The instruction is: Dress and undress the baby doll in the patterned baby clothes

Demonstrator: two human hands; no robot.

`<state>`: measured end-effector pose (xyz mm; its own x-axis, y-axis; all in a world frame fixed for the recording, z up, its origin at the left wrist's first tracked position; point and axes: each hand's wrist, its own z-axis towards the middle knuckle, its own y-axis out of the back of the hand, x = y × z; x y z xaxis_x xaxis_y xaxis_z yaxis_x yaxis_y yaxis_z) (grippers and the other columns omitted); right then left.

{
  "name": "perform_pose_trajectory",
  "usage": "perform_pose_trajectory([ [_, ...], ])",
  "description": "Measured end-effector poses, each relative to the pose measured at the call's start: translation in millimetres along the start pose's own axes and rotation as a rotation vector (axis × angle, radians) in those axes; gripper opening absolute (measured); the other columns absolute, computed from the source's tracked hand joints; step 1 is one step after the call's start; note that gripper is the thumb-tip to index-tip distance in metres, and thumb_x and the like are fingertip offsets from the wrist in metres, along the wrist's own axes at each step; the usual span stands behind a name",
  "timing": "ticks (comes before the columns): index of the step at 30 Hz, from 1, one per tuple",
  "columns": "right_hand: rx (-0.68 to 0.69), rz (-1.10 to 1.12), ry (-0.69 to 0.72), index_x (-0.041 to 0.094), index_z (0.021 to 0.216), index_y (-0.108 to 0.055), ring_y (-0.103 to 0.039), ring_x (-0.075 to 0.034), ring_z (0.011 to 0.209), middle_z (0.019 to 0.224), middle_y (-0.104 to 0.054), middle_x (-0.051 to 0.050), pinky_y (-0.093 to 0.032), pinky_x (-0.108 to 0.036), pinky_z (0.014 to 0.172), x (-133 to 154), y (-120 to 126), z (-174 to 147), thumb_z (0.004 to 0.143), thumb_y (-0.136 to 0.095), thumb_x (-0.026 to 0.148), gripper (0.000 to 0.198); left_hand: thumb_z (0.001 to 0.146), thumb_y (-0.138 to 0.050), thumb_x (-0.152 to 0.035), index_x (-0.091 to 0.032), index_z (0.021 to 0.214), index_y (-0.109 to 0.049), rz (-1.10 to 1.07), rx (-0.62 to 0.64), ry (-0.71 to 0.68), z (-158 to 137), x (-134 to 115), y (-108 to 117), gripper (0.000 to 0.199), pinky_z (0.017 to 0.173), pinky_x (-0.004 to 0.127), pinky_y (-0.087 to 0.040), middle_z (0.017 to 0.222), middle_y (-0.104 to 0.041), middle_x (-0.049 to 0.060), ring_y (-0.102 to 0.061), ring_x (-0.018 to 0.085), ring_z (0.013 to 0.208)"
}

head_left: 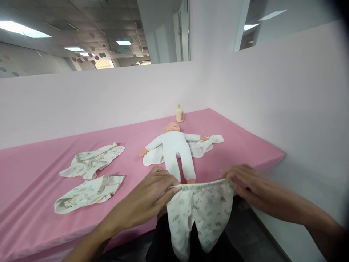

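Observation:
A pair of small white printed baby pants (209, 211) hangs between my hands, its gathered waistband stretched sideways. My left hand (154, 191) pinches one end of the waistband, and my right hand (242, 178) grips the other end. The legs of the pants dangle below, past the edge of the bed. Just beyond lies a baby doll (176, 145) on its back in a white bodysuit, feet toward me and arms spread. Under the doll's arms and back is an open white garment (200, 148). The waistband hides part of the doll's feet.
Two printed baby garments, an upper one (92, 160) and a lower one (88, 194), lie at the left on the pink bed cover (35, 182). Near the wall stands a cream pump bottle (180, 114). White walls (300, 102) bound the back and right.

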<state>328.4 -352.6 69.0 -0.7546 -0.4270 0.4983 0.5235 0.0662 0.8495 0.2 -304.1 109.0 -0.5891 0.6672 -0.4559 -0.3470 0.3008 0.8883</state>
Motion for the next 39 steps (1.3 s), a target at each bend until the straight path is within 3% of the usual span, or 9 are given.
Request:
perform_pose_trajectory([
  [5,-0.286,-0.014,-0.187,0.023,0.097,-0.047,-0.049,-0.015,0.063,0.077,-0.057,0.0,-0.036,-0.029,0.057,15,16,12,0.104,-0.035,0.041,0.023,0.1,-0.043,-0.052,-0.02,0.088,-0.057,-0.246,-0.221,0.188,23,-12,12,0.037,0.063,0.024,-0.04,0.078,-0.056,-0.002,-0.05,0.01,0.07],
  [10,-0.449,0.076,-0.125,0.023,0.094,-0.047,-0.043,-0.012,0.058,0.07,-0.052,0.002,-0.032,-0.028,0.052,45,17,31,0.104,-0.04,0.039,0.02,0.095,-0.051,-0.055,-0.019,0.089,-0.06,-0.564,-0.234,0.173,51,-28,15,0.037,0.051,0.02,-0.037,0.066,-0.051,-0.004,-0.048,0.008,0.056],
  [15,-0.288,0.485,0.076,0.025,0.114,-0.051,-0.061,-0.014,0.082,0.098,-0.063,-0.002,-0.051,-0.026,0.069,70,-1,28,0.101,-0.05,0.039,0.02,0.095,-0.056,-0.048,-0.018,0.091,-0.066,-0.69,-0.373,0.056,58,-50,8,0.031,0.059,0.02,-0.043,0.074,-0.061,-0.001,-0.053,0.008,0.064],
  [19,-0.354,0.512,0.059,0.025,0.125,-0.046,-0.063,-0.019,0.094,0.107,-0.063,-0.004,-0.055,-0.03,0.078,67,-18,31,0.079,-0.08,0.039,0.059,0.097,-0.054,-0.041,-0.021,0.105,-0.071,-0.686,-0.379,-0.02,49,-64,9,0.027,0.074,0.025,-0.051,0.095,-0.069,0.003,-0.062,0.013,0.084],
  [25,-0.519,0.705,0.03,0.022,0.096,-0.056,-0.052,-0.011,0.066,0.079,-0.056,0.001,-0.046,-0.023,0.056,49,-6,46,0.089,-0.067,0.028,0.015,0.092,-0.064,-0.038,-0.038,0.138,-0.056,-0.531,-0.475,-0.056,45,-36,-15,0.047,0.115,0.04,-0.039,0.147,-0.048,0.003,-0.044,0.023,0.138],
  [27,-0.553,0.887,0.05,0.023,0.095,-0.055,-0.052,-0.011,0.066,0.079,-0.055,0.002,-0.045,-0.022,0.055,45,4,47,0.088,-0.067,0.027,0.014,0.084,-0.074,-0.041,-0.04,0.153,-0.035,-0.654,-0.389,-0.015,51,-21,-39,0.079,0.118,0.045,-0.035,0.158,-0.036,0.005,-0.036,0.028,0.145],
  [29,-0.608,1.029,0.063,0.024,0.092,-0.055,-0.053,-0.011,0.068,0.08,-0.055,0.002,-0.047,-0.022,0.056,42,13,48,0.085,-0.067,0.026,0.015,0.081,-0.077,-0.043,-0.035,0.156,-0.029,-0.903,-0.089,0.001,57,-11,-64,0.089,0.113,0.046,-0.043,0.156,-0.041,0.009,-0.044,0.03,0.141],
  [33,-0.707,1.075,-0.119,0.023,0.094,-0.053,-0.057,-0.014,0.074,0.084,-0.056,0.001,-0.05,-0.024,0.061,25,21,56,0.086,-0.064,0.031,0.015,0.082,-0.074,-0.046,-0.022,0.132,-0.06,-1.101,0.251,0.037,60,-16,-93,0.058,0.097,0.045,-0.055,0.124,-0.068,0.011,-0.064,0.029,0.117],
  [39,-0.806,0.576,-0.3,0.022,0.121,-0.047,-0.059,-0.024,0.108,0.12,-0.057,-0.01,-0.053,-0.039,0.09,-15,1,59,0.084,-0.07,0.049,0.051,0.092,-0.062,-0.044,-0.027,0.118,-0.067,-0.644,-0.383,0.042,49,-37,-73,0.032,0.095,0.041,-0.054,0.118,-0.065,0.006,-0.062,0.023,0.109],
])
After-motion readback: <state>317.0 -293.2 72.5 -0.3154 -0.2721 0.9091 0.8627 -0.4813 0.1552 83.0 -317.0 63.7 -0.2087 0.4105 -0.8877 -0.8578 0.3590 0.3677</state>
